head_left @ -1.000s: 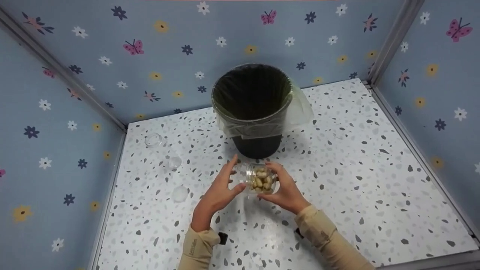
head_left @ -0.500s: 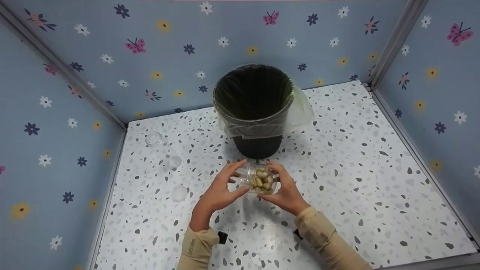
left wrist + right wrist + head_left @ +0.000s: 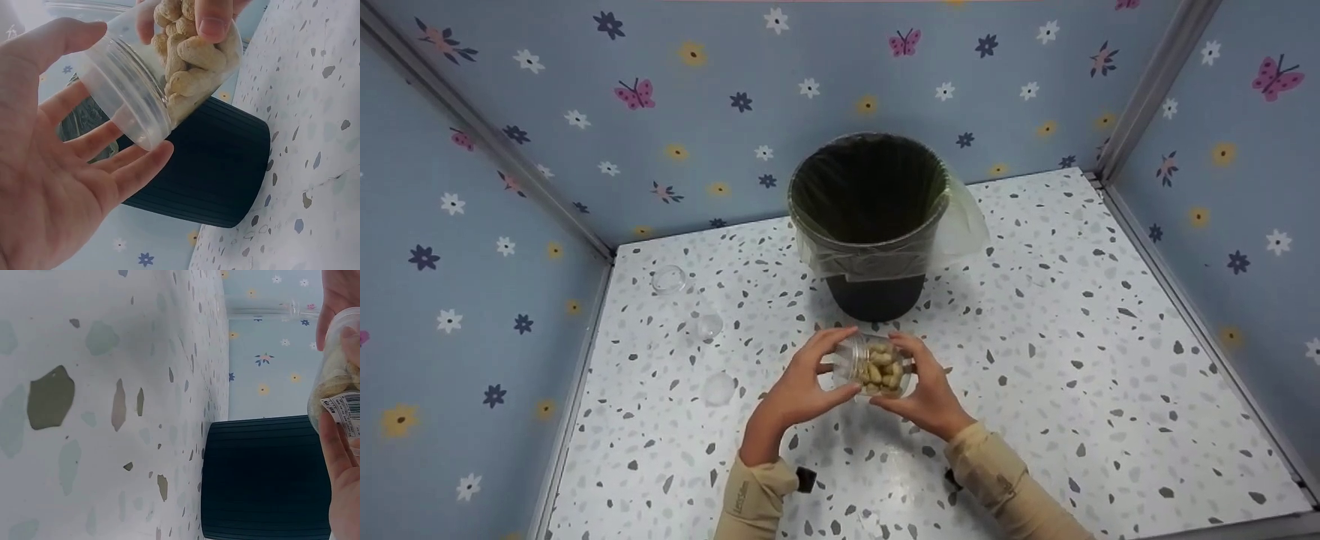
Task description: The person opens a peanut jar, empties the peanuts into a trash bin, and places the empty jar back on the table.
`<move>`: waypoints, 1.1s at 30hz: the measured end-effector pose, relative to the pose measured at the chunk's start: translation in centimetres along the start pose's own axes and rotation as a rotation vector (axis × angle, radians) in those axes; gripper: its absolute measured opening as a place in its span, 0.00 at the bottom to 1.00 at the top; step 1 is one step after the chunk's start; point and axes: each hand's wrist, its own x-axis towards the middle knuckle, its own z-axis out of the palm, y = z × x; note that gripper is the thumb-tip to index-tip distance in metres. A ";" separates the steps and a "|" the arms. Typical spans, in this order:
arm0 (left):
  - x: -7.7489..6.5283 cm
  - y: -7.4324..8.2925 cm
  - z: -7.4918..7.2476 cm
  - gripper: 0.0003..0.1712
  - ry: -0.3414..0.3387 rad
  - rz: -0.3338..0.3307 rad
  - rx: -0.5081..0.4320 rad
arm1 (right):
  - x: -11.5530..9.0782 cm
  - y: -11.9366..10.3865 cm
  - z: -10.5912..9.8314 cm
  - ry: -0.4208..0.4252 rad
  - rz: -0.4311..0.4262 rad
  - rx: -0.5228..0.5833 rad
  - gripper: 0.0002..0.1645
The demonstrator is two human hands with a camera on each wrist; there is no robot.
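A clear jar [image 3: 847,361] of peanuts [image 3: 883,369] lies sideways between both hands, raised off the worktop [image 3: 1057,352]. The left hand [image 3: 801,384] curls thumb and fingers about its threaded end; the right hand [image 3: 931,391] grips the body near the base. Just beyond, a lined bin [image 3: 877,300] stands toward the worktop's far edge; three clear round pieces [image 3: 719,388] lie near the left edge.
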 end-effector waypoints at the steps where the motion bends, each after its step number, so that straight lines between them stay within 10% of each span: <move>1: 0.0 0.0 0.1 0.43 0.003 -0.012 0.004 | -0.1 0.1 0.1 0.004 0.002 -0.001 0.53; 15: -1.0 1.0 -0.5 0.40 0.052 -0.102 -0.010 | -1.8 0.8 1.0 0.049 0.031 0.032 0.52; 24: -2.1 -3.6 -2.3 0.45 0.167 -0.299 0.650 | -2.7 1.6 0.7 0.104 0.045 0.055 0.55; 33: -2.8 -8.4 -3.4 0.44 0.114 -0.418 0.807 | -3.6 1.7 0.8 0.087 0.124 0.080 0.57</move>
